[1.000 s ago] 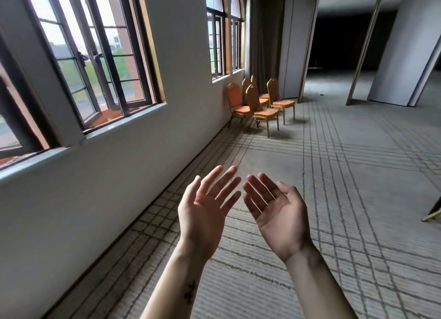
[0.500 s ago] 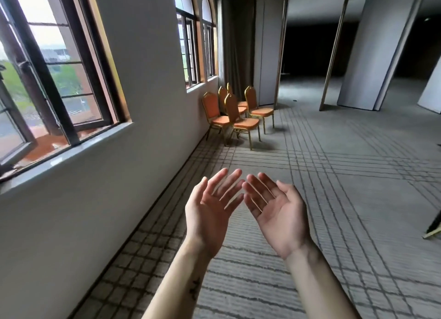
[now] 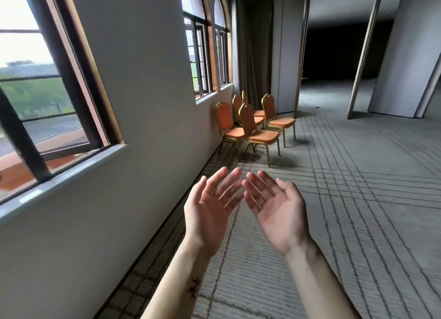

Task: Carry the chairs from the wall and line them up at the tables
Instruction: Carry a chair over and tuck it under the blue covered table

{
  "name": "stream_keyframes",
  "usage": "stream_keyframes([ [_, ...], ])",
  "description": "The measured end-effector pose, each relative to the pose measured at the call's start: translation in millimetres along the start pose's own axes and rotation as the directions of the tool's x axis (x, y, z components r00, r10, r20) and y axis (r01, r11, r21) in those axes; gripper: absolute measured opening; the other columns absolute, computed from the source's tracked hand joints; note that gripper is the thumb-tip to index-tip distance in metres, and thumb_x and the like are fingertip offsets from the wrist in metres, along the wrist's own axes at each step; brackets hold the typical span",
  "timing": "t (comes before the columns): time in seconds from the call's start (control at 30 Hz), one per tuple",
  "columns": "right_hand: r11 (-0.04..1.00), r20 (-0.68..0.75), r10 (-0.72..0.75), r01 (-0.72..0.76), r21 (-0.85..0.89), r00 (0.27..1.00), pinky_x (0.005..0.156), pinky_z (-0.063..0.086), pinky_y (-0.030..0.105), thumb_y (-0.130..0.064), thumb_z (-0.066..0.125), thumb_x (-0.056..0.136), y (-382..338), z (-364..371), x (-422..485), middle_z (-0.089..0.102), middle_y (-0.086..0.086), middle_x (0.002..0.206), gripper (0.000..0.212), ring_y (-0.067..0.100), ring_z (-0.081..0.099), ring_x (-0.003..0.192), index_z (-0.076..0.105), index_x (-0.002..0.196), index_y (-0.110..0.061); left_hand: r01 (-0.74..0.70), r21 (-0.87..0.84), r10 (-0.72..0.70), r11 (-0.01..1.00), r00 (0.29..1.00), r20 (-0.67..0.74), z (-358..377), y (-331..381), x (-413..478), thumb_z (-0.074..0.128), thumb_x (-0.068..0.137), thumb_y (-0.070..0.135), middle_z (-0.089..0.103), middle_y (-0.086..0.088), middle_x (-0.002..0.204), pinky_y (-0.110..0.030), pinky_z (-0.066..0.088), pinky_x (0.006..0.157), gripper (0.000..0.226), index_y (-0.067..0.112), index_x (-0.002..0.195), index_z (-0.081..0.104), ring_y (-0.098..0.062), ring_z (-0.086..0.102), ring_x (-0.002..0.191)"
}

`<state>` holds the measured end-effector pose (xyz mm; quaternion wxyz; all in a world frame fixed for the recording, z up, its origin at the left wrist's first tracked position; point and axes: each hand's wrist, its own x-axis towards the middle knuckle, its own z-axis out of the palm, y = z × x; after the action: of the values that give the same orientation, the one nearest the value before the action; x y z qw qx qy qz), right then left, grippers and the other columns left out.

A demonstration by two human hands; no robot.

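Orange chairs [image 3: 256, 125] on patterned carpet [image 3: 346, 211]

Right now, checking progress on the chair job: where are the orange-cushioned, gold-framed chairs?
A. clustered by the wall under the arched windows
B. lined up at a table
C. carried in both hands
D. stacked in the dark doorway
A: the orange-cushioned, gold-framed chairs stand clustered by the wall; both hands are open and hold nothing.

Daylight floods through the windows [image 3: 43, 84]; far room dark, edges bowed, slight motion blur.

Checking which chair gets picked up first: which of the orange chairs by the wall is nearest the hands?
The front chair on the open-floor side, its seat lowest in view; the others sit against the wall or behind it.
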<state>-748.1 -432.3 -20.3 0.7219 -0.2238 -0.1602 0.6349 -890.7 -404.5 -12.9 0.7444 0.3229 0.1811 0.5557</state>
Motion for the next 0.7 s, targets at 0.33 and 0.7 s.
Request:
stream_keyframes([
  [0.33,0.999,-0.030,0.009,-0.010,-0.030,1.000,0.104,0.046,0.040,-0.030,0.041,0.102,-41,-20,243,0.067,0.018,0.131,0.045,0.031,0.064,0.123,0.056,0.136,-0.005,0.037,0.007,-0.037,0.999,0.999,-0.016,-20,-25,246,0.032,0.105,0.040,0.064,-0.020,0.136,-0.054,0.034,0.118,0.055,0.005,0.142,0.052,-0.037,0.058,0.131],
  [0.7,0.991,-0.088,-0.092,0.082,-0.109,0.992,0.100,0.048,0.040,-0.029,0.042,0.103,-59,-19,532,0.068,0.019,0.130,0.040,0.030,0.068,0.117,0.060,0.128,-0.006,0.095,-0.030,-0.093,0.995,0.995,0.046,-81,-19,555,0.033,0.105,0.040,0.064,-0.020,0.136,-0.057,0.031,0.120,0.054,0.004,0.141,0.052,-0.038,0.058,0.131],
])
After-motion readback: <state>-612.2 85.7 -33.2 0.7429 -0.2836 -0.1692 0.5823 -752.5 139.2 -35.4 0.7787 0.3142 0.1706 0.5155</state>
